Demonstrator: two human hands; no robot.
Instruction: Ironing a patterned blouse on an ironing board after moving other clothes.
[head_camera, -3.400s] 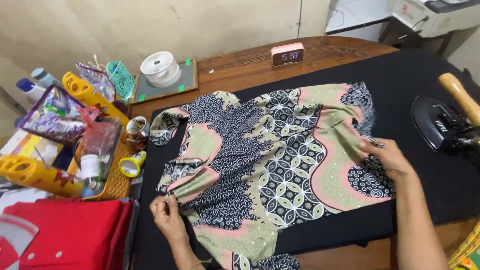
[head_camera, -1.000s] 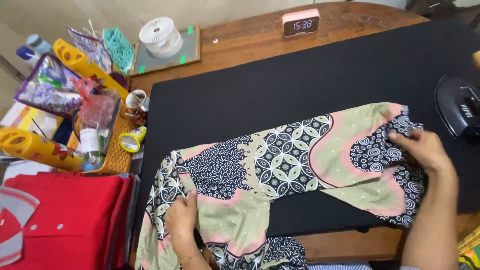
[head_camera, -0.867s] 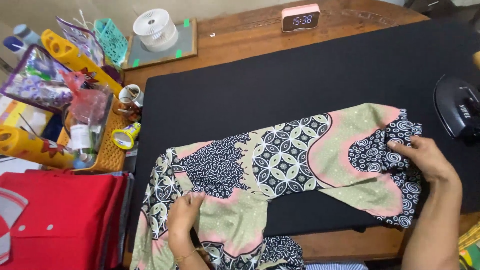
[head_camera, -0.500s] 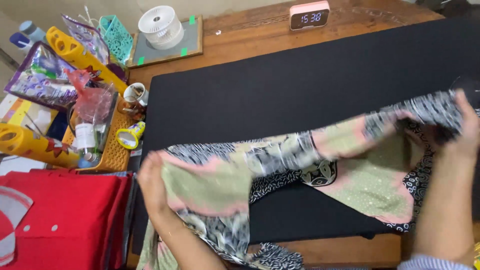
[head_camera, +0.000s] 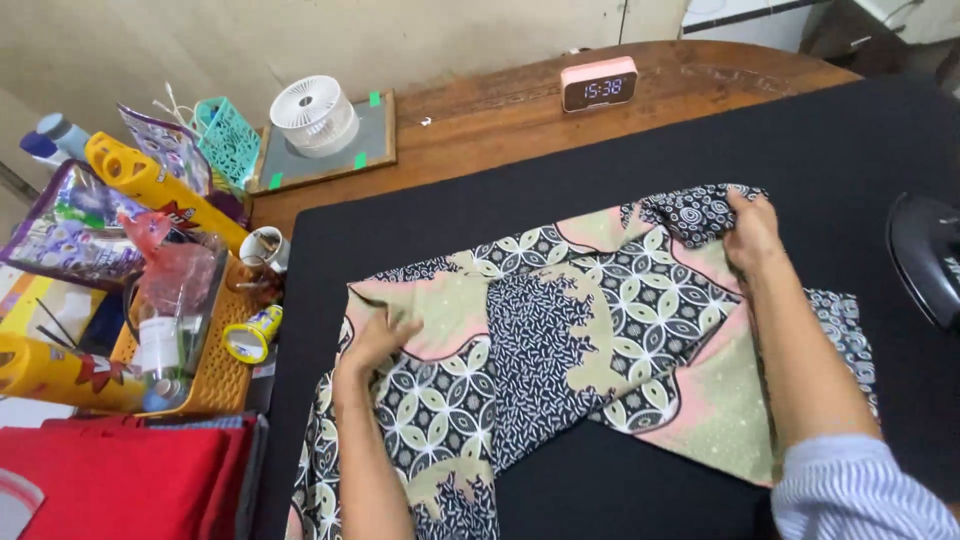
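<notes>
On the black mat (head_camera: 620, 200) lies one batik cloth (head_camera: 560, 340); my left hand (head_camera: 375, 340) presses it flat, fingers loosely spread, while my right hand (head_camera: 752, 230) pinches its far corner.

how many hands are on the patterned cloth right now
2. The left hand presses flat on the patterned cloth near its left edge; the right hand grips the cloth's far right corner. No other person's hands show.
</notes>
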